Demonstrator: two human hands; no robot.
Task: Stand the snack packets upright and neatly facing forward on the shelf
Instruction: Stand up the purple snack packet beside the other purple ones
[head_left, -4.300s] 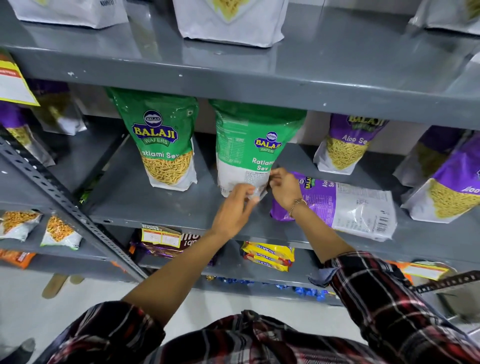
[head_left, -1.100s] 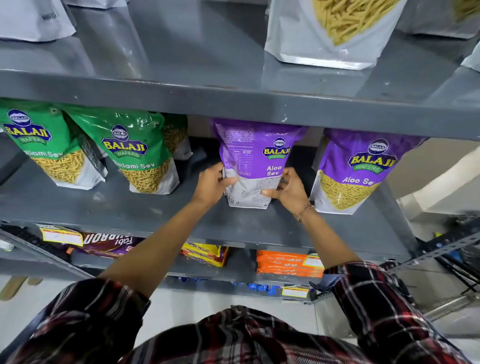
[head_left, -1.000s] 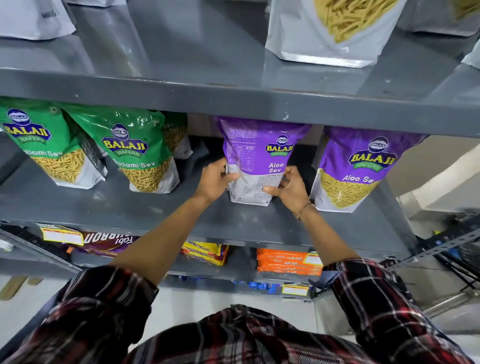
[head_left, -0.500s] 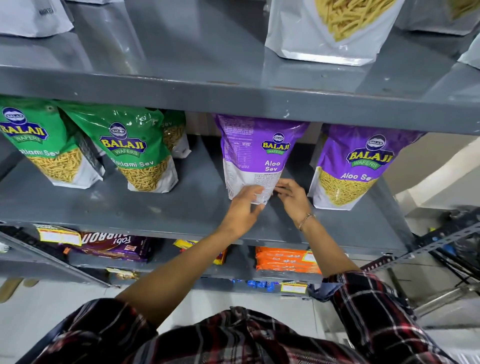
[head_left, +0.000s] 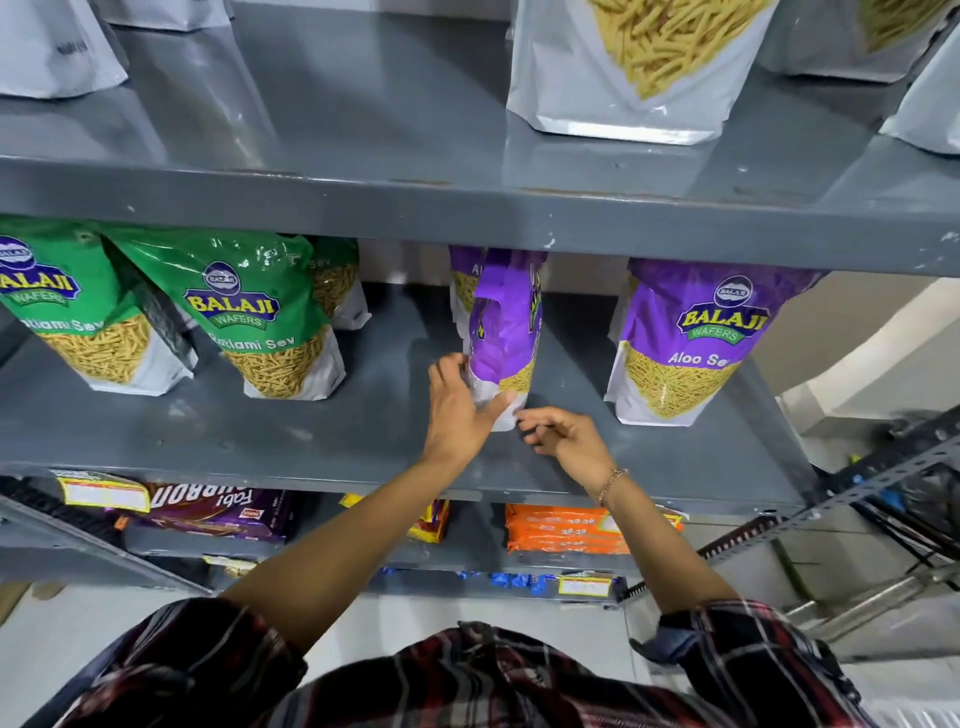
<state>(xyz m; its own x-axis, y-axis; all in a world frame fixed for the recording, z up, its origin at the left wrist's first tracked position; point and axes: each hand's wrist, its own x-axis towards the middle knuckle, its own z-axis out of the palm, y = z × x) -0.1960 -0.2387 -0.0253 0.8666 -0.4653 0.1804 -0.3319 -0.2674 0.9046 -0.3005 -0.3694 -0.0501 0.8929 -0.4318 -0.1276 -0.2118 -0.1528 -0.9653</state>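
Note:
On the grey middle shelf (head_left: 311, 436) a purple Aloo Sev packet (head_left: 506, 322) stands turned edge-on, its side seam facing me. My left hand (head_left: 460, 410) grips its lower left corner, thumb across the white base. My right hand (head_left: 566, 441) hovers just right of the base, fingers loosely curled and holding nothing. Another purple packet (head_left: 462, 280) stands partly hidden behind it. Further right, a purple Aloo Sev packet (head_left: 685, 343) stands upright, label forward. Two green Ratlami Sev packets (head_left: 265, 322) (head_left: 78, 312) face forward at left, with a third (head_left: 337, 286) behind them.
The upper shelf's front lip (head_left: 467, 213) hangs over the packet tops, and white packets (head_left: 634, 67) stand on it. The lower shelf holds a dark biscuit pack (head_left: 218, 512) and an orange pack (head_left: 561, 527). A slotted metal rail (head_left: 831, 499) runs at the right.
The purple packet, which showed its back panel, has been rotated edge-on. My left hand moved to its lower left corner; my right hand came off the base and drew back slightly.

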